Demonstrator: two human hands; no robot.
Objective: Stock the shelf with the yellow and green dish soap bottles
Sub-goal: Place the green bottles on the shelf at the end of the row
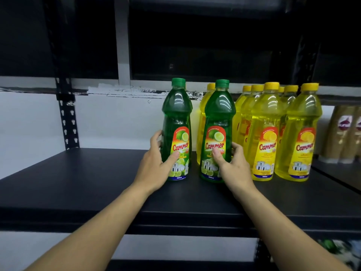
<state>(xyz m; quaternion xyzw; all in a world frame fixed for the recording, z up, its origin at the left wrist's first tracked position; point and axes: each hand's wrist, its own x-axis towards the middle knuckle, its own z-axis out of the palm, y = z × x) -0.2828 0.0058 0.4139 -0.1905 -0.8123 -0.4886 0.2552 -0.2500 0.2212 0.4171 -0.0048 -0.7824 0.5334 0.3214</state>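
We see everything through one wide-angle camera worn on the head, facing forward and tilted a little down at a black shelf (88, 182) from just in front of it. We look onto the board's top from slightly above, and its front edge crosses the lower part of the view. Both forearms enter from the bottom corners. The left hand (154, 165) and right hand (234, 167) sit near the centre at arm's reach, on the left green bottle (176, 124) and the right green bottle (216, 124) (near enough to read the labels). The yellow bottles (267, 124) fill the right side, and the white wall (117, 122) closes the back.
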